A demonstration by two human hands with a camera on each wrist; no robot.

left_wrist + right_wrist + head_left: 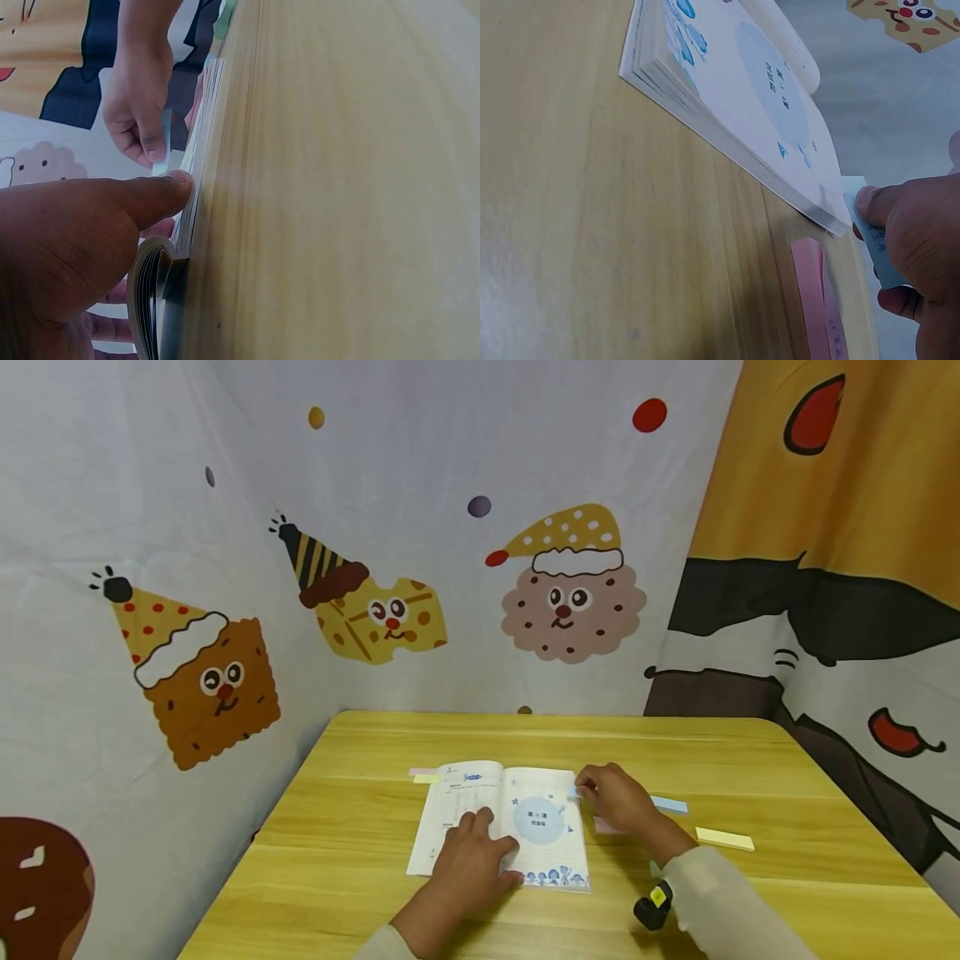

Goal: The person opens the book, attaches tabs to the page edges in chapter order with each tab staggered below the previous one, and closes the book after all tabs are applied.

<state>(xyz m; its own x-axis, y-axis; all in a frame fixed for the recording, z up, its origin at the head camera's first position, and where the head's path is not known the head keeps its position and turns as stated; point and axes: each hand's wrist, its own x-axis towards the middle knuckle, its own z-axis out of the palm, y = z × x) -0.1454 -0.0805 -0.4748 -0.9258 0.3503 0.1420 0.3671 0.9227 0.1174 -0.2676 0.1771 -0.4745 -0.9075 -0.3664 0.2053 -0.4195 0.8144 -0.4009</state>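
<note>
An open book [555, 856] lies on the wooden table, with a blue circle and printed characters on its right page. My left hand [468, 864] rests across the lower middle of it, fingers spread over the left page and thumb toward the right page. At the upper right corner of the book, my right hand [618, 797] pinches a light blue sticky tab [883, 259] between thumb and fingers. In the right wrist view, one end of the tab reaches the page edge. A pink sticky note pad [808, 289] lies on the table just beside the book.
Pink and yellow tabs [426, 779] stick out from the book's left edge. Right of the book lie a blue pad [670, 805] and a yellow pad [724, 839]. A green piece [655, 868] shows partly behind the right sleeve. A patterned curtain [420, 460] hangs behind the table.
</note>
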